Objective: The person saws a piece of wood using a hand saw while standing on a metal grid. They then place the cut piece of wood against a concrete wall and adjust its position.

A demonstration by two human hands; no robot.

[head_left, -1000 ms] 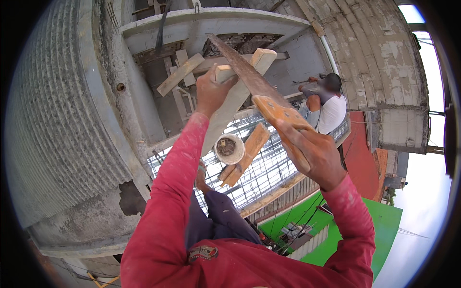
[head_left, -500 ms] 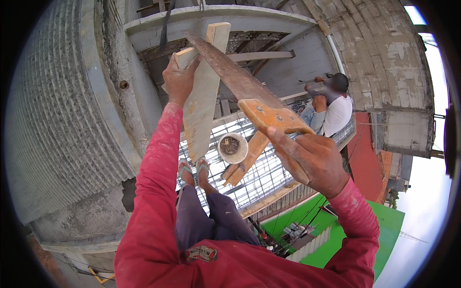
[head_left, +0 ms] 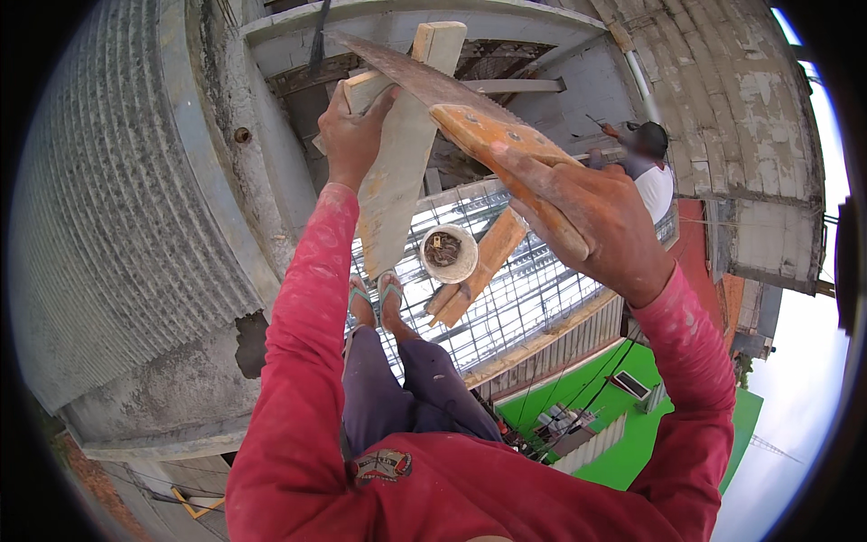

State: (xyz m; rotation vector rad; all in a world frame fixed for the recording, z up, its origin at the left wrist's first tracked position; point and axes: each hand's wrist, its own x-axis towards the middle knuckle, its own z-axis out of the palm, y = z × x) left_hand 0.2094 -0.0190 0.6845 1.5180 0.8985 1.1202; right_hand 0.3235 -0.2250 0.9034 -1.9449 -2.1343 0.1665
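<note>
My right hand point(head_left: 601, 217) is wrapped round the orange-brown wooden handle of a handsaw point(head_left: 424, 83). Its rusty, toothed blade slants up and left, and its far end passes just beyond my left hand point(head_left: 355, 135). That hand is closed on a short piece of wood point(head_left: 366, 88), whose cut end faces up beside the blade. Behind it a long pale plank point(head_left: 397, 181) slopes down toward my feet. I cannot tell whether the blade touches the wood.
A white bucket point(head_left: 449, 231) with small dark pieces inside stands beyond my sandalled feet, beside some brown boards point(head_left: 488, 262). Under them spreads a steel rebar grid point(head_left: 542, 298). A person point(head_left: 646, 158) in a cap crouches at the right. Corrugated roofing point(head_left: 117, 199) rises on the left.
My right hand has brought the saw handle slightly up and left, tilting it. The whole view has shifted a little. The other person has leaned or turned away, with arms raised.
</note>
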